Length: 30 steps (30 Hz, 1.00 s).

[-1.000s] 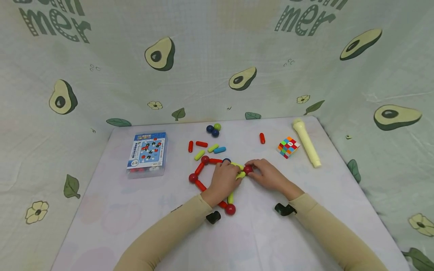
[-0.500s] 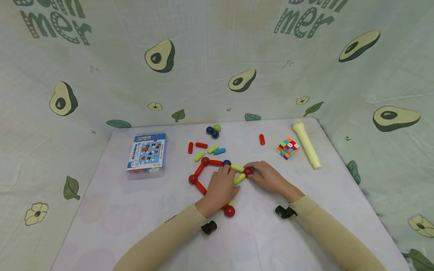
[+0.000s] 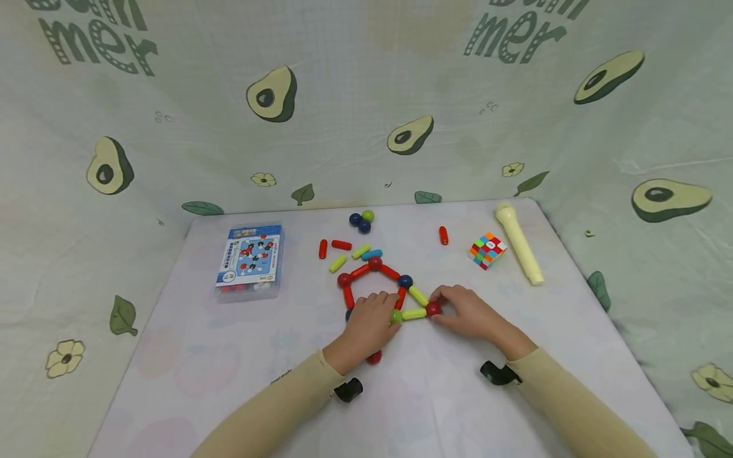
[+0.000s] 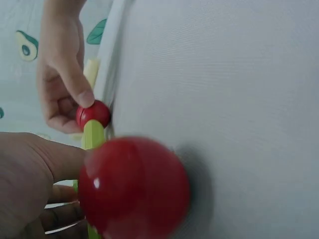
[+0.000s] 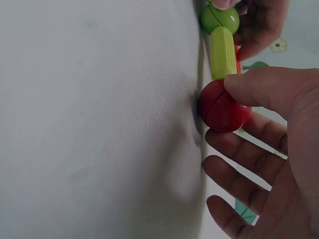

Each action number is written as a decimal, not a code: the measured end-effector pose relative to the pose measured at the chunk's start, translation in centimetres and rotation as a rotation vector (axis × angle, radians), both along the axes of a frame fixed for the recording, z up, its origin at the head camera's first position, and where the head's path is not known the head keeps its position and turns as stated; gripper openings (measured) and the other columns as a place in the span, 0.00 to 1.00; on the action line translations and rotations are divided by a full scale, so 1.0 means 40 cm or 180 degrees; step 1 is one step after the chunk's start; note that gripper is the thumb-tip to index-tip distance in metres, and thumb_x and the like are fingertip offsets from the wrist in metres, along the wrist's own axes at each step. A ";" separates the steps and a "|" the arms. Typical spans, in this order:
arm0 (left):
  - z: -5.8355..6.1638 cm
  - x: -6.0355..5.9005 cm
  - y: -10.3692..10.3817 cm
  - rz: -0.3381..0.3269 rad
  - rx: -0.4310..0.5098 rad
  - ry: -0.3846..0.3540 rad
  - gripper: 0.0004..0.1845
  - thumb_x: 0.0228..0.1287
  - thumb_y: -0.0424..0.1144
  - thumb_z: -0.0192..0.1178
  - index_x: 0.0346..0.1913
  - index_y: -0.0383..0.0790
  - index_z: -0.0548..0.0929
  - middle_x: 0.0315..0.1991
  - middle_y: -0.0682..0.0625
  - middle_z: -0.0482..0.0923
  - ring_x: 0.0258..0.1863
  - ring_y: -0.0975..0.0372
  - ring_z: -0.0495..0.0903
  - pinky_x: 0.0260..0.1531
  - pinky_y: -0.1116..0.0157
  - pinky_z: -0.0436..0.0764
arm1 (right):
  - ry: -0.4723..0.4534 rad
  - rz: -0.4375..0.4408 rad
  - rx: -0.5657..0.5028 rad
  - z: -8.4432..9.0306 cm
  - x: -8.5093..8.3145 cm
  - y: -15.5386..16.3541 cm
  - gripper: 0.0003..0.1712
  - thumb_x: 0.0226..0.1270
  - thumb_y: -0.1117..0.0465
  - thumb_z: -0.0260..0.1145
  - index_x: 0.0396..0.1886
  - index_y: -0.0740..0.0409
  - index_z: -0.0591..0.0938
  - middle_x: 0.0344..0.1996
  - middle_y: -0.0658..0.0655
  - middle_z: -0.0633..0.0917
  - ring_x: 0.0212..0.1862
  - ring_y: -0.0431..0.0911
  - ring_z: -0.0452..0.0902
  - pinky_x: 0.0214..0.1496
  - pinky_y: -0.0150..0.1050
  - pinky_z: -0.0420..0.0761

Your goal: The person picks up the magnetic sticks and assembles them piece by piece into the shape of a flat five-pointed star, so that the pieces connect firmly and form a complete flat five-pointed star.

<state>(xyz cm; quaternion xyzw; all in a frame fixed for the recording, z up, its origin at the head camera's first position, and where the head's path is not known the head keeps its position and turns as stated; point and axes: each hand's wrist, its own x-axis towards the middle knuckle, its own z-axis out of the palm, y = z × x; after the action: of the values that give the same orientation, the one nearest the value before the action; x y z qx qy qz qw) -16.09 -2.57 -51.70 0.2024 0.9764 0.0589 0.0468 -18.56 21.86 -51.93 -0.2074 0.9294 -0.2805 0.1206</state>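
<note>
A ring of balls and sticks lies on the table, with red sticks on its left and back and yellow-green sticks on its right. At the right corner my right hand pinches a red ball between thumb and fingers. My left hand reaches across the ring and grips a green ball, its thumb on the near side. A blue ball links red and yellow-green sticks at the back right. Large in the left wrist view is another red ball, below the left hand.
Loose red sticks, yellow-green sticks and a blue stick lie behind the ring. Farther back sit blue and green balls. A boxed model kit stands left; a puzzle cube and a cream toy microphone lie right.
The ring has shifted and turned, its right corner moving right and nearer with the right hand. The left hand has slid down from the back blue ball to the green ball.
</note>
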 end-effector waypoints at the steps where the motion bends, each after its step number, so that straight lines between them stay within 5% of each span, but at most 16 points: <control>1: 0.000 -0.003 -0.002 -0.0023 -0.0005 -0.0013 0.34 0.62 0.54 0.72 0.68 0.46 0.76 0.54 0.50 0.80 0.50 0.57 0.78 0.51 0.56 0.79 | -0.0026 0.0008 -0.0018 0.002 0.005 0.001 0.16 0.64 0.55 0.74 0.50 0.46 0.80 0.44 0.45 0.83 0.50 0.45 0.76 0.55 0.49 0.78; 13: 0.014 -0.042 -0.066 -0.0150 0.0259 -0.0260 0.30 0.66 0.45 0.70 0.69 0.46 0.77 0.56 0.50 0.81 0.51 0.58 0.78 0.54 0.61 0.80 | -0.0027 0.0124 -0.0204 -0.017 0.033 -0.033 0.17 0.66 0.52 0.74 0.51 0.46 0.80 0.43 0.42 0.82 0.49 0.41 0.78 0.54 0.45 0.80; 21: 0.035 -0.057 -0.098 0.0047 0.0338 -0.0642 0.31 0.67 0.44 0.66 0.71 0.43 0.73 0.61 0.48 0.78 0.56 0.56 0.77 0.59 0.55 0.78 | 0.0057 0.0584 -0.0401 -0.022 0.050 -0.050 0.16 0.69 0.55 0.71 0.55 0.43 0.83 0.49 0.39 0.83 0.52 0.38 0.77 0.57 0.42 0.79; 30: -0.009 -0.063 -0.047 0.0198 0.0820 -0.0390 0.31 0.72 0.52 0.62 0.73 0.47 0.72 0.63 0.46 0.76 0.58 0.55 0.78 0.56 0.57 0.81 | 0.0006 0.0071 -0.0679 -0.041 -0.031 -0.040 0.12 0.75 0.57 0.64 0.55 0.49 0.82 0.46 0.43 0.84 0.48 0.40 0.79 0.56 0.43 0.81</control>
<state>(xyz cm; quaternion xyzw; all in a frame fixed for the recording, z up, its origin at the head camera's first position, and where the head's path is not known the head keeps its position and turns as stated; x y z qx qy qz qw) -18.60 -4.45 -52.05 0.1725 0.9619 0.1975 0.0781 -19.82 20.27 -53.59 -0.2296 0.8920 -0.3763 0.1001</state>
